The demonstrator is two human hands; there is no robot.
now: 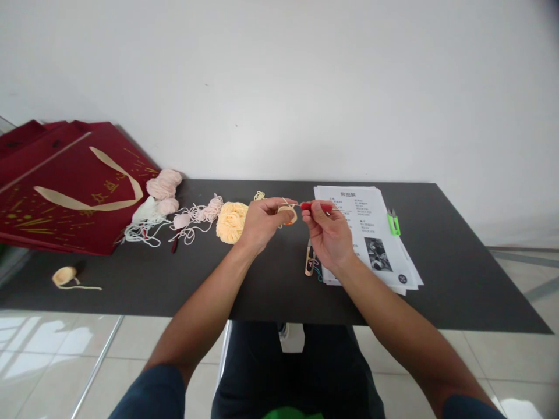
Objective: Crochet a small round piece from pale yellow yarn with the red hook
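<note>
My left hand [262,222] pinches a small round piece of pale yellow crochet [287,216], with a strand of yarn by the fingers. Closed around the red handle of a crochet hook [309,206] is my right hand [331,235]; the thin metal shaft points left and reaches the yarn at the crochet piece. Just left of my left hand sits a ball of yellow yarn [230,222]. Beneath my right hand lie printed sheets [349,195], partly covered by it.
Green-handled snips [393,223] rest on the sheets' right edge. Pink yarn [164,184] and white yarn [147,211] lie by a dark red paper bag [65,198]. At the left front of the table [449,273] is another small yellow crochet piece [64,275].
</note>
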